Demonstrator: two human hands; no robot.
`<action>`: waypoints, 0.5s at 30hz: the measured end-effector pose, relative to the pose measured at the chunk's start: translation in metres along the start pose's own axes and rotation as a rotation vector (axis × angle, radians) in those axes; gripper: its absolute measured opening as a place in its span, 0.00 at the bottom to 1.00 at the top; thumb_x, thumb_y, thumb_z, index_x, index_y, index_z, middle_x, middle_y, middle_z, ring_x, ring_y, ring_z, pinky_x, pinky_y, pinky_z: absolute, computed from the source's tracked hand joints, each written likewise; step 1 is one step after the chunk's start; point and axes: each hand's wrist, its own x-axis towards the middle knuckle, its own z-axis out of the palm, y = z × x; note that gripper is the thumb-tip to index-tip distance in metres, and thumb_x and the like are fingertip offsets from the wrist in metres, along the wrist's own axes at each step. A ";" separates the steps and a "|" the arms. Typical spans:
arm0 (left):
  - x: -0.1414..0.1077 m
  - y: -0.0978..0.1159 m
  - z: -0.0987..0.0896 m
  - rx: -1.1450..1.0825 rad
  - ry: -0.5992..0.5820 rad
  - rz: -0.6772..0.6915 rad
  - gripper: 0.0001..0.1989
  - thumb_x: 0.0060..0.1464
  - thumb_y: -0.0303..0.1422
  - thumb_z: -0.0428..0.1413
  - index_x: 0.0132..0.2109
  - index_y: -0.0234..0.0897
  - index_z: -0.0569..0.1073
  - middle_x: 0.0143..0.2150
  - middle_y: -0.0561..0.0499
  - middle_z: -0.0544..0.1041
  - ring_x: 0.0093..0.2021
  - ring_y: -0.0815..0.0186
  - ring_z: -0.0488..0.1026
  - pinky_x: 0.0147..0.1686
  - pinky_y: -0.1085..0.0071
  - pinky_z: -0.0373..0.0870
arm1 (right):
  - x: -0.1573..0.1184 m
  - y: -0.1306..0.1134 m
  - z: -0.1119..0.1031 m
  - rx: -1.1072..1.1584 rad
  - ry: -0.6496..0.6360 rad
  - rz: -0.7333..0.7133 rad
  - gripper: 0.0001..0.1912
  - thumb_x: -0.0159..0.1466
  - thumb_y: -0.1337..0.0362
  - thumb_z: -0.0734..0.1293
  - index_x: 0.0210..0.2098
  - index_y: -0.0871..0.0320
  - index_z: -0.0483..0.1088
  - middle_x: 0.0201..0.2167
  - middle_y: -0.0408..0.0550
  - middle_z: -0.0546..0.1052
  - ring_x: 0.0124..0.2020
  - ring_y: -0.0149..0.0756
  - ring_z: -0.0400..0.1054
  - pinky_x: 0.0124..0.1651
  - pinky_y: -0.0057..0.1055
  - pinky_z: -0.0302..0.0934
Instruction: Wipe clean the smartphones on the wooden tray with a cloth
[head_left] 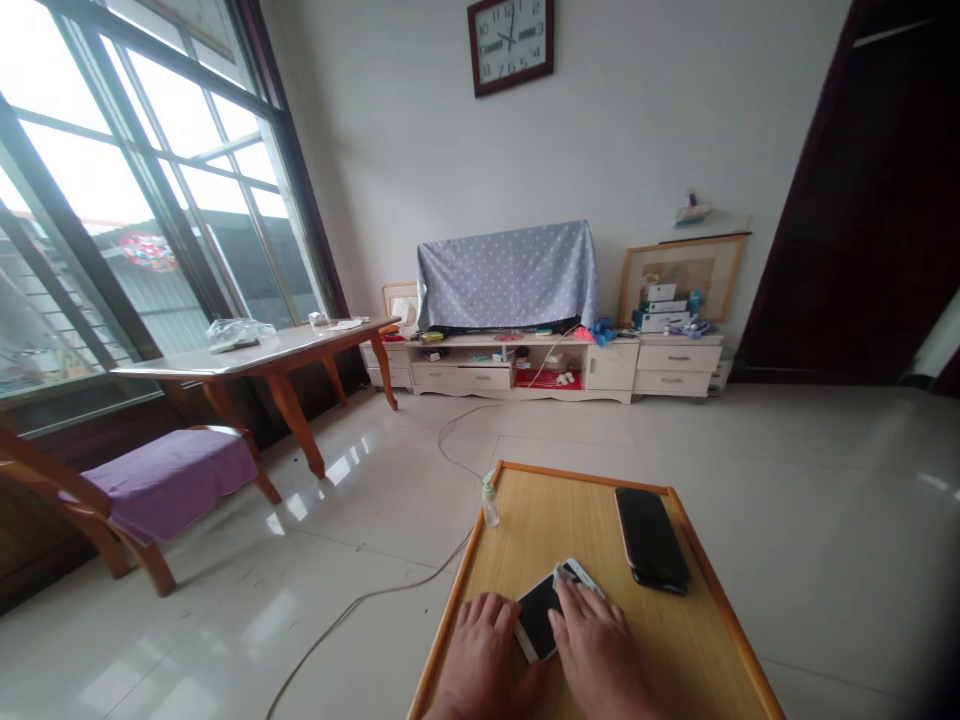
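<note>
A white-framed smartphone (534, 622) with a dark screen lies at a slant on the small wooden table (570, 500). My left hand (484, 645) grips its left edge, with fingers bent and the thumb near its lower end. Across the phone's upper right part rests my right hand (596, 635). Its fingertips press a small whitish cloth (559, 573) on the screen; most of that piece is hidden under the fingers. To the right, apart from both hands, lies a black phone (651, 535), seemingly on top of another dark flat item.
A small clear pump bottle (490, 500) with a green top stands at the table's left edge. A cable (360, 600) runs over the tiled floor. Further left are a chair with a purple cover (161, 475) and a dining table (262, 358). A low cabinet (465, 378) stands along the wall.
</note>
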 end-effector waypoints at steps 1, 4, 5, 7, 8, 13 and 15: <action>0.000 -0.001 0.001 0.001 0.001 -0.005 0.21 0.48 0.45 0.61 0.49 0.46 0.74 0.48 0.47 0.76 0.50 0.52 0.69 0.53 0.55 0.64 | -0.001 -0.004 0.001 0.010 -0.004 -0.022 0.22 0.72 0.53 0.60 0.59 0.52 0.74 0.55 0.53 0.79 0.55 0.55 0.73 0.56 0.49 0.63; 0.000 -0.006 0.005 -0.011 -0.014 -0.005 0.20 0.49 0.43 0.60 0.49 0.46 0.74 0.48 0.48 0.76 0.49 0.53 0.69 0.53 0.55 0.64 | -0.010 -0.012 0.007 0.087 -0.054 -0.201 0.22 0.72 0.50 0.61 0.61 0.49 0.73 0.56 0.50 0.78 0.56 0.52 0.74 0.57 0.46 0.65; 0.000 -0.008 0.006 -0.015 -0.019 -0.004 0.20 0.49 0.43 0.60 0.49 0.47 0.74 0.48 0.48 0.76 0.49 0.54 0.69 0.53 0.55 0.64 | -0.011 -0.012 0.009 0.114 -0.071 -0.251 0.23 0.72 0.50 0.62 0.62 0.48 0.71 0.56 0.48 0.78 0.57 0.51 0.73 0.58 0.46 0.65; -0.001 -0.008 0.007 -0.016 -0.019 -0.007 0.20 0.48 0.45 0.61 0.49 0.47 0.75 0.47 0.48 0.76 0.49 0.53 0.69 0.53 0.55 0.64 | -0.011 -0.008 0.011 0.138 -0.068 -0.256 0.22 0.72 0.51 0.61 0.63 0.47 0.70 0.57 0.48 0.77 0.57 0.50 0.73 0.61 0.47 0.64; -0.001 -0.007 0.006 -0.014 -0.015 -0.013 0.20 0.48 0.46 0.61 0.49 0.47 0.75 0.47 0.47 0.76 0.49 0.53 0.69 0.53 0.54 0.64 | -0.008 -0.004 0.011 0.135 -0.052 -0.214 0.22 0.73 0.51 0.61 0.63 0.48 0.70 0.57 0.49 0.77 0.58 0.51 0.72 0.63 0.49 0.62; 0.000 -0.003 0.001 -0.002 -0.042 -0.027 0.24 0.47 0.49 0.62 0.49 0.46 0.75 0.48 0.48 0.76 0.50 0.53 0.69 0.53 0.55 0.64 | 0.007 -0.002 0.015 0.060 -0.013 -0.011 0.25 0.74 0.51 0.58 0.62 0.57 0.72 0.58 0.56 0.76 0.59 0.55 0.71 0.65 0.55 0.60; 0.001 -0.004 0.000 0.004 -0.065 -0.035 0.21 0.51 0.49 0.59 0.49 0.46 0.75 0.48 0.49 0.76 0.51 0.54 0.70 0.54 0.56 0.64 | 0.004 -0.011 0.019 0.074 -0.050 -0.081 0.26 0.74 0.50 0.58 0.61 0.57 0.72 0.58 0.55 0.76 0.59 0.54 0.71 0.64 0.51 0.64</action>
